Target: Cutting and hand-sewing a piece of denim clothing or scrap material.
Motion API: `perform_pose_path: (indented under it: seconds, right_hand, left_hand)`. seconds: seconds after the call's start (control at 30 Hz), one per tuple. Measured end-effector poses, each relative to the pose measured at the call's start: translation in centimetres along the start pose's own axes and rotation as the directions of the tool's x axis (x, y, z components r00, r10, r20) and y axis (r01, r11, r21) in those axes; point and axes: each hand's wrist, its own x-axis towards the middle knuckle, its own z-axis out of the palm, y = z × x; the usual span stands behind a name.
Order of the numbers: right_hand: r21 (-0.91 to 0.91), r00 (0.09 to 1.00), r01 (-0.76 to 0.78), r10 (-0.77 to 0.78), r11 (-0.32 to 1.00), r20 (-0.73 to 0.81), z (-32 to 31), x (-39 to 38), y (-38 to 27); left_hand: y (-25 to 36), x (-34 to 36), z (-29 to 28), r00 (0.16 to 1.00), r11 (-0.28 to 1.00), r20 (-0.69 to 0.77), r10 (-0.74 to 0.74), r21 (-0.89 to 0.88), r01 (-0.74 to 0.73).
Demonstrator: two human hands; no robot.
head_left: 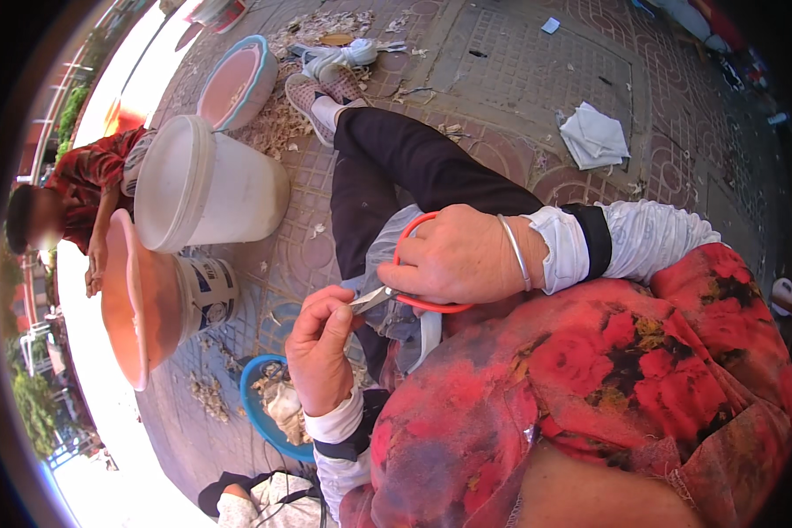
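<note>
My right hand (458, 260) grips red-handled scissors (414, 304), fingers through the loops and a metal bangle on the wrist. The short blades point left toward my left hand (319, 352). My left hand pinches a small pale piece between thumb and fingertips, right at the blade tips; I cannot tell what the piece is. Both hands hover over a clear plastic bag (387, 246) lying on my lap, above my black-trousered leg (396, 158).
A blue basket (260, 414) of pale peelings sits below my left hand. To the left stand a white bucket (207, 189), an orange basin (136, 299) and a pink basin (238, 79). A person in red plaid (88, 176) crouches at far left. A white cloth (594, 136) lies on the paving.
</note>
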Motion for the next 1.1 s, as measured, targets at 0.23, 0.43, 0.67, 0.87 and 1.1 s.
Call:
perform_pose_path:
  seconds: [0.23, 0.43, 0.67, 0.87, 1.1]
  right_hand:
    - [0.045, 0.997, -0.021, 0.018, 0.999, 0.072, -0.7, -0.1, -0.3]
    - [0.035, 0.993, -0.021, 0.017, 0.999, 0.113, 0.0, -0.6, -0.1]
    - [0.466, 0.97, -0.239, 0.193, 0.852, 0.144, -0.5, -0.8, 0.0]
    - [0.621, 0.934, -0.356, 0.282, 0.699, 0.218, 0.6, -1.4, 0.8]
    - [0.65, 0.929, -0.371, 0.265, 0.663, 0.26, 1.9, -1.8, 1.0]
  left_hand:
    - [-0.1, 0.1, 0.0, 1.0, 1.0, -0.021, -0.019, 0.015, 0.019]
    - [-0.6, 0.1, 0.0, 0.994, 0.994, -0.037, -0.105, -0.043, 0.104]
    - [-0.4, 1.0, -0.5, 0.958, 0.949, -0.222, -0.179, -0.296, 0.109]
    - [-1.3, 2.7, -8.0, 0.823, 0.974, -0.565, -0.057, -0.212, -0.078]
    - [-0.2, 1.8, -2.6, 0.982, 0.95, -0.174, 0.077, 0.311, -0.019]
